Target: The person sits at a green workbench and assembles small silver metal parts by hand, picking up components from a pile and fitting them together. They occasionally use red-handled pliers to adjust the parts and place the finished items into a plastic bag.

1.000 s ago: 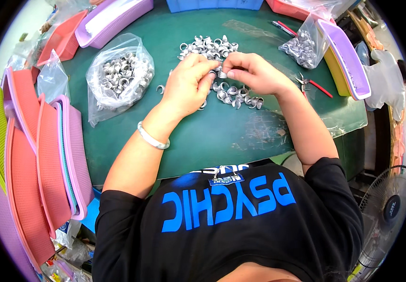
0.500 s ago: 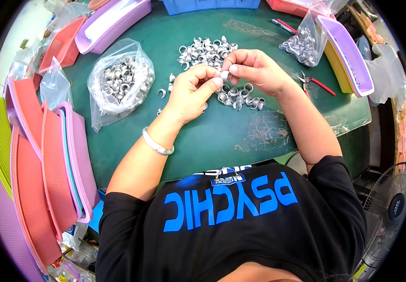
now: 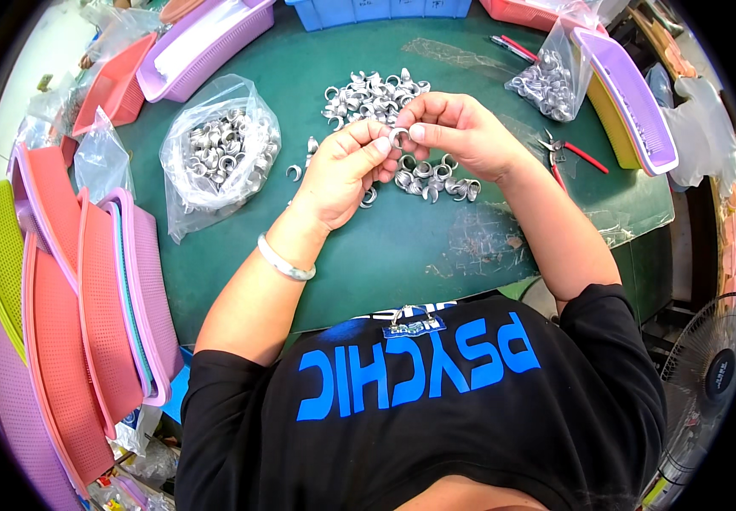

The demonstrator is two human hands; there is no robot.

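Observation:
Above the table, my left hand (image 3: 344, 170) and my right hand (image 3: 461, 132) meet with fingertips closed on one silvery metal ring (image 3: 398, 136). The ring's round opening faces up between the thumbs and fingers; it looks like an open band, though fingers cover part of it. Just beyond my hands lies a loose pile of similar rings (image 3: 368, 95). A smaller cluster of rings (image 3: 436, 177) sits below my right hand, and a few single ones lie beside my left hand.
A clear plastic bag of rings (image 3: 223, 153) stands open at left on the green table (image 3: 249, 230). At right are red-handled pliers (image 3: 568, 152), another bag of rings (image 3: 551, 81) and a purple basket (image 3: 627, 102). Stacked baskets (image 3: 108, 298) crowd the left; a fan (image 3: 713, 375) stands lower right.
The ring has been turned between my fingers: its broad outer side showed before, and now its round opening shows. My left fingers have shifted slightly.

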